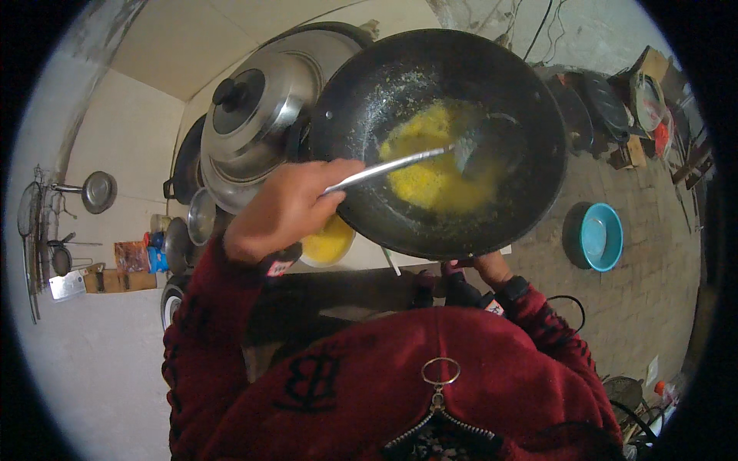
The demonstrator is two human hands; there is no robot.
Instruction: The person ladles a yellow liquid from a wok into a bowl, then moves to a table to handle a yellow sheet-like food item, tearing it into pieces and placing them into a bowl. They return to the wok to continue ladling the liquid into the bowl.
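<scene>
In front of me is a large black wok point(354, 100), with soft yellow egg point(423, 184) spread over its middle. My left hand point(288, 207) is closed round a long-handled metal cooking utensil point(392, 164), which reaches over the rim into the wok. The utensil's head is blurred against the egg and the dark pan. At the near rim, my right hand point(492, 269) grips the wok; most of its fingers and any handle there are hidden. A bowl of yellow food point(329, 244) sits below my left hand, partly covered by the wok.
A lidded silver pot point(265, 115) stands left of the wok. Pans and a cleaver point(68, 286) hang on the left wall. On the brick floor to the right sits a turquoise basin point(601, 237). Boxes and dark pans point(603, 104) lie at the far right.
</scene>
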